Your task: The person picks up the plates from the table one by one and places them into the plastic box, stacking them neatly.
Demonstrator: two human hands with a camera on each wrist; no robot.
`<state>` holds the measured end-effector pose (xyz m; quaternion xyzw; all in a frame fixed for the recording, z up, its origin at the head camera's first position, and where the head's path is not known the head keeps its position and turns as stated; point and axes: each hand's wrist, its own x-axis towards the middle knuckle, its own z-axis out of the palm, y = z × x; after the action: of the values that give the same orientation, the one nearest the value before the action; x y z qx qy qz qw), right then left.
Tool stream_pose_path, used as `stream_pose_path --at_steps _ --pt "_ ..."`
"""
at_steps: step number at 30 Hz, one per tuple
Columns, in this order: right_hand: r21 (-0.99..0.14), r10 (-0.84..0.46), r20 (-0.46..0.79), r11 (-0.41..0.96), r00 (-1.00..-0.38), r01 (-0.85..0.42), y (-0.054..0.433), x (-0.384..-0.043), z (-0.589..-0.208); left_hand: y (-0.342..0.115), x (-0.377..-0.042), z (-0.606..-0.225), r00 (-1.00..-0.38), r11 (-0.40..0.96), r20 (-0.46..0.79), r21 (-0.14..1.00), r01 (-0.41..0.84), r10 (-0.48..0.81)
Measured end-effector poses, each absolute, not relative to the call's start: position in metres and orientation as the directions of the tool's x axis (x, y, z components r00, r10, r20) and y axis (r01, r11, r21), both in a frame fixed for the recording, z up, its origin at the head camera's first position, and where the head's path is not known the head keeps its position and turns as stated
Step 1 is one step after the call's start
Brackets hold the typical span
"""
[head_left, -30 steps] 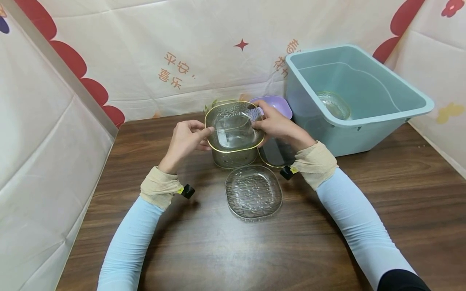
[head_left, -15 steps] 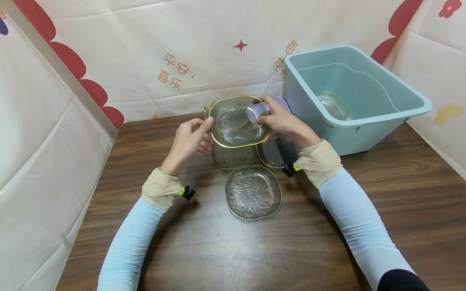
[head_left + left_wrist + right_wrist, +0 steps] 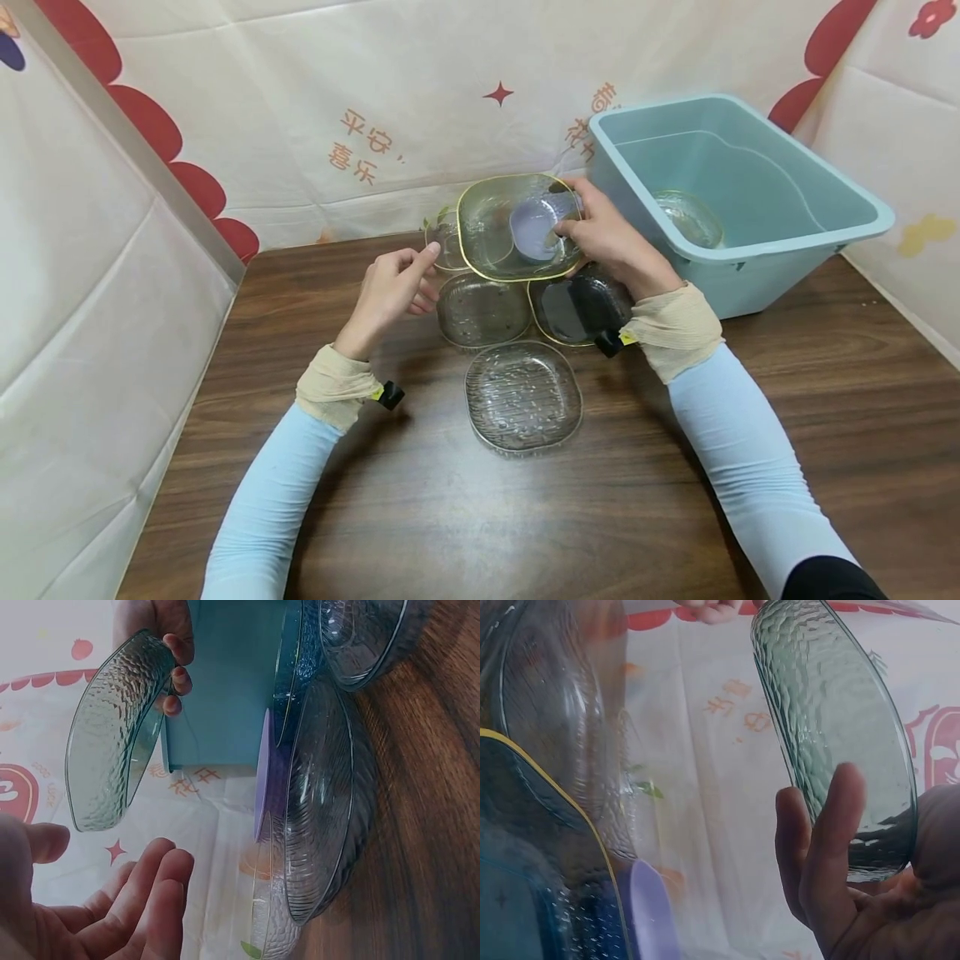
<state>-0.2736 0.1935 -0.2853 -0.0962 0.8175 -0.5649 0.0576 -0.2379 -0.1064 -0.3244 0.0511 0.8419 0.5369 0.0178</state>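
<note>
My right hand [image 3: 609, 237] grips one end of a clear green-tinted bowl [image 3: 487, 229] with a gold rim, fingers beneath it in the right wrist view. This rounded-rectangular, hammered glass bowl is raised over the table and tilted towards me. My left hand [image 3: 393, 287] is apart from it, just to its left, thumb and fingers spread in the left wrist view. Below stand a grey glass bowl [image 3: 482, 315], a dark bowl [image 3: 564, 315] with a gold rim, and a ribbed clear bowl [image 3: 522, 396] nearest me. A purple bowl [image 3: 652, 915] shows through the raised glass.
A blue-green plastic bin [image 3: 780, 242] stands at the back right with a glass bowl [image 3: 688, 218] inside. Behind the grey bowl is a clear bowl [image 3: 444, 246] with a leaf pattern, close to the cloth backdrop [image 3: 450, 100]. The wooden table [image 3: 465, 517] extends towards me.
The green-tinted bowl has been lifted off the grey bowl and moved right and back in my right hand. My left hand has let go of it and stayed nearly in place.
</note>
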Motion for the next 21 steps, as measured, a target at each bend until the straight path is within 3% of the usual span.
stream_pose_path --at_steps 9,21 --pt "-0.939 -0.106 0.091 0.322 -0.99 -0.121 0.21 -0.26 -0.261 -0.102 -0.238 -0.321 -0.991 0.445 0.029 0.891 0.085 0.131" --pt "-0.966 -0.051 0.066 0.249 -0.997 -0.076 0.219 -0.251 -0.241 -0.105 -0.235 -0.325 -0.993 0.453 0.035 0.888 0.082 0.11"
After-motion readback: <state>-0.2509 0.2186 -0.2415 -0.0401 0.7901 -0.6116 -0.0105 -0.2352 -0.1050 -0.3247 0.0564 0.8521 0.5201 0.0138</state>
